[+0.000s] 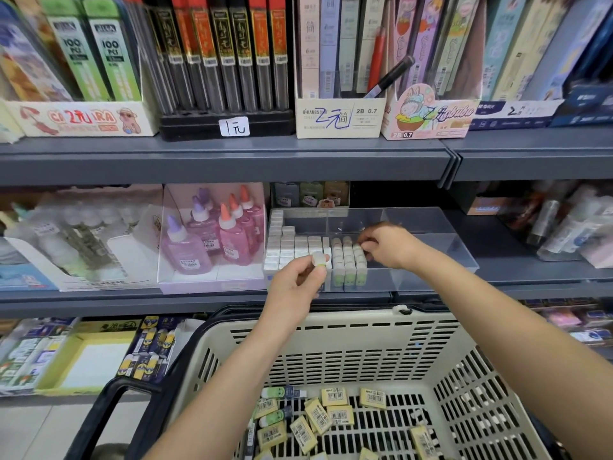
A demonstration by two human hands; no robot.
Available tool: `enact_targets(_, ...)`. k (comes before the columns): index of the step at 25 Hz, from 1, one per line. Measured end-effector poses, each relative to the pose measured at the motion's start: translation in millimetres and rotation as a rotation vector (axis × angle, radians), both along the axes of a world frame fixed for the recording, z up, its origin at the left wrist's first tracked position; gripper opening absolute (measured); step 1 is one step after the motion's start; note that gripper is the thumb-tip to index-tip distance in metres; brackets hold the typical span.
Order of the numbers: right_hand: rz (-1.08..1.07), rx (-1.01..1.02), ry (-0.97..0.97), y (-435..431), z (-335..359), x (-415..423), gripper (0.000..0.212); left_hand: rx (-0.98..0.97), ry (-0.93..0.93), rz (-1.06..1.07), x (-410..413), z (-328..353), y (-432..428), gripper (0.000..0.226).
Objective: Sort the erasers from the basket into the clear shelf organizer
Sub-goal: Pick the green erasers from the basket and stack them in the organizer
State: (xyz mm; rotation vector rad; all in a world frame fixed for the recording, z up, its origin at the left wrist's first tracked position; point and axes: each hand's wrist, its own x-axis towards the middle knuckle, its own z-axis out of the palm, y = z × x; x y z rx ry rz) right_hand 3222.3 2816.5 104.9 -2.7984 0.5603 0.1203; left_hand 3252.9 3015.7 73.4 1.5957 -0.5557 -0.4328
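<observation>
Erasers lie loose in the near basket. More stand in rows in the clear shelf organizer on the far shelf. My left hand pinches one green-ended eraser just before it. My right hand has its fingers curled onto the rows, and I cannot tell if they grip.

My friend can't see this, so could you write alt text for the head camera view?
A person's left hand holds a small eraser while the right hand touches eraser rows in the clear shelf organizer; loose erasers lie in the cream basket below.
</observation>
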Motion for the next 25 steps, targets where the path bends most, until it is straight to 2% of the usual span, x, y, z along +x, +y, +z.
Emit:
enact_targets(1, 0.001, -0.025, -0.006, 1.6, 2.7, -2.7, 0.031, -0.014, 0.025, 0.0, -1.2, 1.1, -2.3, 0.019)
enact_targets(3, -0.035, -0.029, -0.164, 9.8, 10.0, -10.8, 0.029, -0.016, 0.059, 0.002, -1.6, 1.5, -6.4, 0.024)
enact_targets(4, -0.044, 0.038, -0.271, 15.8, 14.0, -16.0, 0.026, -0.004, 0.058, 0.001, -1.1, 0.6, -7.9, 0.026)
enact_targets(6, -0.018, 0.343, -0.405, 32.4, 22.5, -28.6, 0.014, 0.019, 0.045, -0.014, -0.6, -0.2, -12.1, 0.028)
enact_targets(7, 0.023, 0.45, -0.4, 41.1, 25.8, -34.4, 0.008, 0.028, 0.035, -0.028, -1.0, 0.4, -14.6, 0.027)
enact_targets(8, 0.067, 0.472, -0.375, 46.7, 27.4, -39.4, 0.004, 0.031, 0.023, -0.047, -2.5, 1.9, -17.4, 0.026)
enact_targets(10, 0.102, 0.434, -0.359, 46.0, 29.3, -45.6, 0.003, 0.024, -0.021, -0.064, -5.6, 6.0, -21.4, 0.021)
enact_targets(12, 0.028, 0.446, -0.423, 33.7, 34.6, -45.8, 0.008, 0.048, -0.112, 0.009, -1.6, 9.8, -20.8, 0.021)
enact_targets(14, -0.115, 0.467, -0.512, 16.6, 36.3, -42.0, 0.014, 0.156, -0.282, 0.147, 7.4, 11.8, -14.4, 0.021)
enact_targets(17, -0.197, 0.355, -0.582, -0.1, 29.3, -29.8, 0.013, 0.39, -0.491, 0.292, 17.8, 9.0, -4.2, 0.02)
enact_targets(21, -0.158, 0.181, -0.509, -2.4, 14.9, -16.2, 0.004, 0.485, -0.451, 0.288, 18.7, -1.0, 0.7, 0.02)
enact_targets(25, -0.139, 0.164, -0.355, -2.8, 6.1, -6.7, 0.006, 0.461, -0.41, 0.244, 21.1, -9.1, 2.8, 0.019)
